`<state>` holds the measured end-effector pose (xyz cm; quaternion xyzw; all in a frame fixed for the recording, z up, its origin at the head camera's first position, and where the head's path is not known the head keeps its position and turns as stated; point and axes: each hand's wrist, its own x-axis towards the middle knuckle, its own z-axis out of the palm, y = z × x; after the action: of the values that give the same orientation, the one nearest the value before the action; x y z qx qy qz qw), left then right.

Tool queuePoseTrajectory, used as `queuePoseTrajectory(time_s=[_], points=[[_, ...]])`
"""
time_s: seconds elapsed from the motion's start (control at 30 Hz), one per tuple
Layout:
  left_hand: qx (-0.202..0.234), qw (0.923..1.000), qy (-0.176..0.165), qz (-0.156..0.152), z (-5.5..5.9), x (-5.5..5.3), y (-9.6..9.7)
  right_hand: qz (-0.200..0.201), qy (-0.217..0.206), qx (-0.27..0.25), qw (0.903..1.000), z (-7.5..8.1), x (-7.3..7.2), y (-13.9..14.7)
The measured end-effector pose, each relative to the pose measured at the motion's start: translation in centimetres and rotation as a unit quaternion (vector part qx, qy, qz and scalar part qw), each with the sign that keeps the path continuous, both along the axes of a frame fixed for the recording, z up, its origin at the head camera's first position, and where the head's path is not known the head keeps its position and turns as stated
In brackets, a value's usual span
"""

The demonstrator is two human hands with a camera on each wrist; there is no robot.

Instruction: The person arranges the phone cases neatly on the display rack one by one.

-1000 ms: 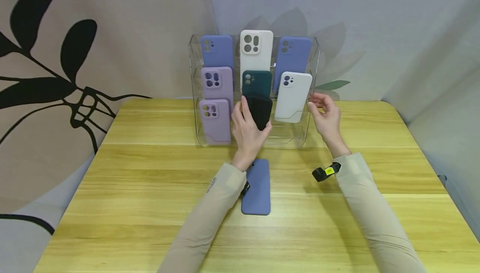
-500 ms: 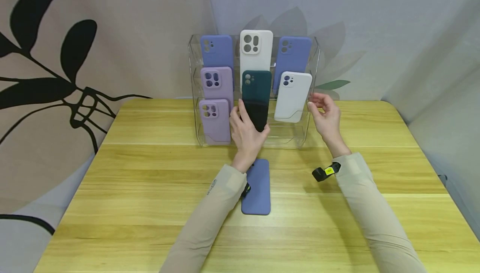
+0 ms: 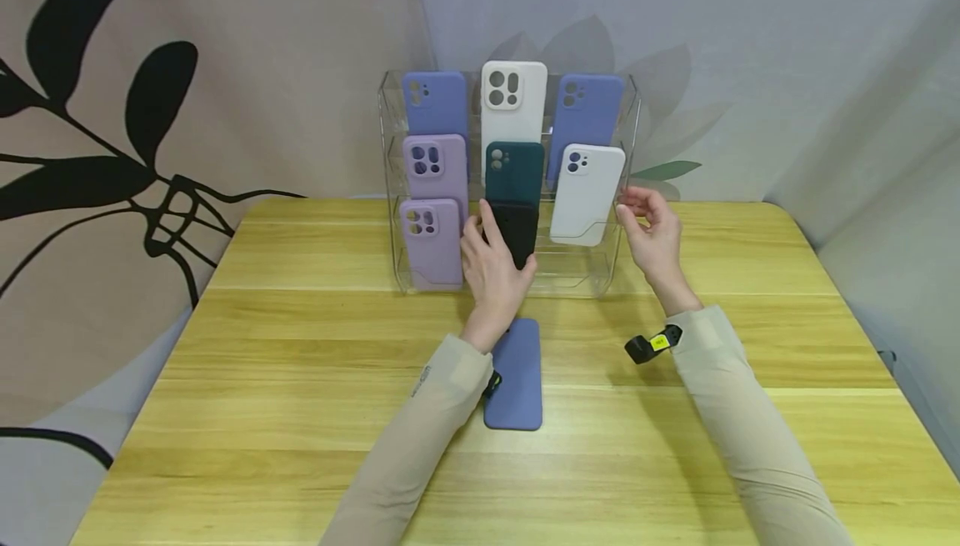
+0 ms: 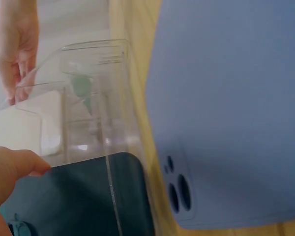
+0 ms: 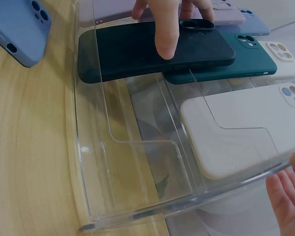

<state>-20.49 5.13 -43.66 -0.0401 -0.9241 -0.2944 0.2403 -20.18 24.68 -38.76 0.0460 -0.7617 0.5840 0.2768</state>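
My left hand point(image 3: 493, 275) grips a dark phone case point(image 3: 516, 229) by its sides, thumb along one edge. The case stands in the middle of the bottom tier of a clear stepped rack point(image 3: 577, 267), leaning back in front of a teal case point(image 3: 514, 169). In the right wrist view the dark case's point(image 5: 132, 51) lower end sits behind the clear front lip. My right hand point(image 3: 655, 233) pinches the rack's right side wall, near a white case point(image 3: 587, 194). The right wrist view shows its fingers point(image 5: 284, 196) at that wall.
Purple cases point(image 3: 432, 250) fill the rack's left column below a blue one point(image 3: 437, 104). A tall white case point(image 3: 525, 125) and another blue case point(image 3: 588, 104) stand at the back. One blue case point(image 3: 517, 379) lies on the wooden table point(image 3: 300, 413) under my left wrist.
The dark case has moved slightly down into the bottom tier, its upper edge now below the teal case's camera holes. My left hand went down with it; my right hand has stayed put.
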Motion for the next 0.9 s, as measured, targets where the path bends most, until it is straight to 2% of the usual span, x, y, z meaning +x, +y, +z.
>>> queuePoseTrajectory(time_s=[0.3, 0.47, 0.73, 0.9], points=[[-0.020, 0.9994, -0.025, -0.008, 1.2, 1.0, -0.5, 0.006, 0.005, -0.002, 1.0000, -0.1, 0.0, 0.1], [-0.021, 0.9995, -0.022, -0.011, 1.8, 1.5, -0.7, 0.007, 0.003, -0.008, 0.9999, -0.1, -0.1, 0.1], [-0.038, 0.9988, 0.003, -0.031, 2.4, 2.7, -1.6, 0.009, 0.004, -0.001, 0.9999, -0.1, 0.0, 0.0], [-0.057, 0.9971, -0.017, -0.047, 2.3, 3.7, -2.2, 0.010, 0.004, -0.004, 0.9999, -0.1, 0.0, 0.1]])
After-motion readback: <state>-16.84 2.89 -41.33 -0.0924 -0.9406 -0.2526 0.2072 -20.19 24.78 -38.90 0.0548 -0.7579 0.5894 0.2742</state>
